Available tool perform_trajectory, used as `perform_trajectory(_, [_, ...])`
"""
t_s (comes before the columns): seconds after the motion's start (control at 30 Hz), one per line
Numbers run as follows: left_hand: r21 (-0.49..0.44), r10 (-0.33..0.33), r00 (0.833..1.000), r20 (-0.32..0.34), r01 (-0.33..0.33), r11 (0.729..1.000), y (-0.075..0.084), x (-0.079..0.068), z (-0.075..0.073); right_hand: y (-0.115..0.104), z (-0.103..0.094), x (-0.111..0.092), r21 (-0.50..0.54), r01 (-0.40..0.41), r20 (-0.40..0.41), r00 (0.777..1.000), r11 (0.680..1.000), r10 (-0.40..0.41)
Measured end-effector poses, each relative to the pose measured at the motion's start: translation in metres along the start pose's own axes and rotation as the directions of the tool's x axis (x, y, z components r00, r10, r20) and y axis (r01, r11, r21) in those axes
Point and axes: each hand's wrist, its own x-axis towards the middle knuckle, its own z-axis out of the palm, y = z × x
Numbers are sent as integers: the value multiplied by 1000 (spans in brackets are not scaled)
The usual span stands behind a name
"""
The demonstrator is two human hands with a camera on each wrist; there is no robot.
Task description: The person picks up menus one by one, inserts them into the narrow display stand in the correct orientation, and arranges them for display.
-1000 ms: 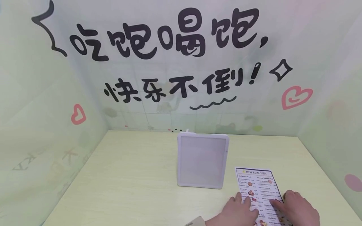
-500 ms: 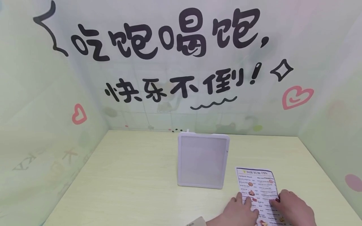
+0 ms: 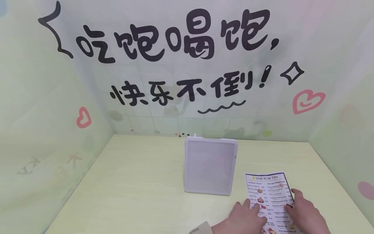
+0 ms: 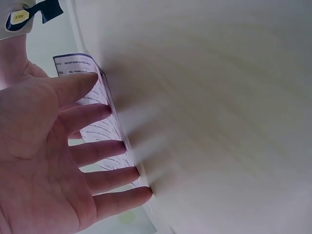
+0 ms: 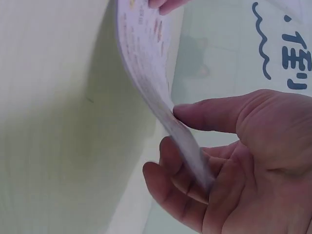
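Note:
A printed menu (image 3: 271, 191) headed "DIM SUM INN" lies at the front right of the table in the head view. My left hand (image 3: 245, 219) rests on its left side, fingers spread and fairly straight. In the left wrist view the fingertips of the left hand (image 4: 48, 146) touch down along the menu (image 4: 105, 127). My right hand (image 3: 306, 214) pinches the right edge. The right wrist view shows that edge of the menu (image 5: 146, 78) bent up off the table, between the thumb and curled fingers of the right hand (image 5: 263, 151).
A white framed panel (image 3: 211, 167) stands upright on the table, left of the menu and farther back. The pale wooden table (image 3: 131, 182) is enclosed by a back wall (image 3: 163, 71) with large black lettering and by printed side walls.
My right hand has shifted and its index finger reaches farther up the menu's edge. The menu's top right corner, curled half a second ago, now looks straighter. The left hand stays in place.

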Motion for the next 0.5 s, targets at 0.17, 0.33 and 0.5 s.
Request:
perform_trajectory(0.17, [-26, -11, 1000, 16, 11, 1000, -5, 1, 2, -4, -6, -3, 83, 48, 14, 999, 995, -49])
perform_trajectory(0.33, [-112, -52, 998, 17, 54, 992, -13, -3, -2, -9, -16, -9, 140, 83, -15, 997, 987, -81])
perform_trajectory(0.5, [-248, -160, 979, -123, 126, 961, -21, -14, -15, -14, -34, -17, 190, 88, -65, 995, 978, -77])
